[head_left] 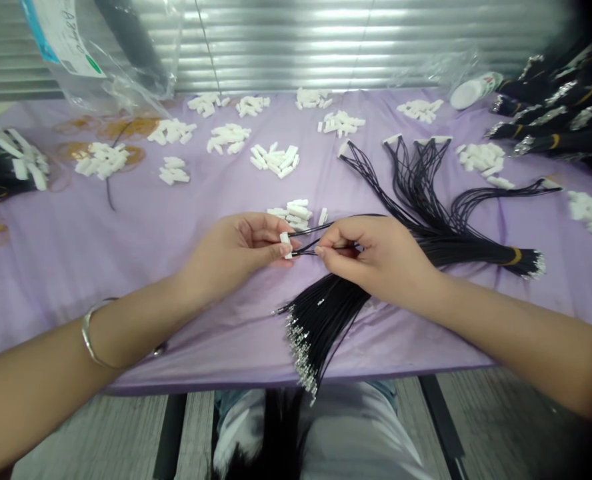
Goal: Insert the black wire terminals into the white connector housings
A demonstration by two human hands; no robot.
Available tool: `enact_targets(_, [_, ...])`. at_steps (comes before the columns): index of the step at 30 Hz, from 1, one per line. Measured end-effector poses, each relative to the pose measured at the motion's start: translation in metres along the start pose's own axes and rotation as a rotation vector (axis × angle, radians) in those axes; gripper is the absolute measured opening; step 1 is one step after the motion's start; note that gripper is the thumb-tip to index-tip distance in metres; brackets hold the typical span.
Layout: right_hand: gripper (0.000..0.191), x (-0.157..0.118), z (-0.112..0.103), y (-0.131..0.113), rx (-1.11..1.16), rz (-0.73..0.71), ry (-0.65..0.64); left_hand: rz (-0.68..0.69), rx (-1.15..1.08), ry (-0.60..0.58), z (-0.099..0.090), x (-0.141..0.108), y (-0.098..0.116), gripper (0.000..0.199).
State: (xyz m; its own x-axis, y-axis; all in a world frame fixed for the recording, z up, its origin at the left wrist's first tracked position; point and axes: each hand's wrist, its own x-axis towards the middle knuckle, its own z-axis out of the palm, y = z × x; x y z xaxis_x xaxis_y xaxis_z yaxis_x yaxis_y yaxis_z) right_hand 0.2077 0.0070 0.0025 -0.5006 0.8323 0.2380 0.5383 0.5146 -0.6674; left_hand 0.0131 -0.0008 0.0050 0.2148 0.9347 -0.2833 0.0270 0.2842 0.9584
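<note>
One hand (pixel 233 252) pinches a white plug (pixel 286 245), the other hand (pixel 371 260) black wires (pixel 309 252), close together. Some wires (pixel 406 180) have plugs; more plugs (pixel 276 160) lie loose.

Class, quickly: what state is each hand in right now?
Left hand: closed, pinching a white plastic connector housing.
Right hand: closed, pinching thin black wires.

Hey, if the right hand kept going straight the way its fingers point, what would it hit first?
Past the black wires that its fingers pinch, the right hand would probably meet the white plastic connector held by the left hand, though depth is hard to judge here.
</note>
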Motion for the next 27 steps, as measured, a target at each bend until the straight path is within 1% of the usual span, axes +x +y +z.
enact_targets(3, [0.010,-0.0007,0.0012,0.0002,-0.024,-0.006,0.003,-0.004,0.004,-0.013,-0.0001,0.0003,-0.0009,0.019])
enact_targets(7, [0.009,-0.0006,0.0002,0.0014,-0.015,0.021,0.006,-0.023,-0.083,-0.064,-0.0018,0.0019,-0.0049,0.018])
enact_targets(10, [0.009,-0.0001,-0.0011,0.0019,-0.032,0.035,0.017,-0.013,-0.122,-0.073,-0.0023,0.0025,-0.0063,0.018])
enact_targets(15, [0.008,0.0002,-0.0002,0.0014,-0.016,0.029,-0.003,-0.014,-0.050,-0.034,-0.0019,0.0014,-0.0045,0.019])
enact_targets(18, [0.007,-0.0006,0.0009,0.0010,-0.028,0.013,0.012,-0.009,-0.001,-0.020,-0.0020,0.0012,-0.0042,0.020])
enact_targets(23, [0.005,-0.0020,0.0039,0.0016,-0.054,-0.076,0.033,0.020,0.036,-0.032,-0.0024,0.0017,-0.0056,0.020])
enact_targets(27, [0.008,0.0000,0.0077,0.0045,-0.060,-0.082,0.020,0.011,0.008,-0.053,-0.0013,0.0008,-0.0068,0.019])
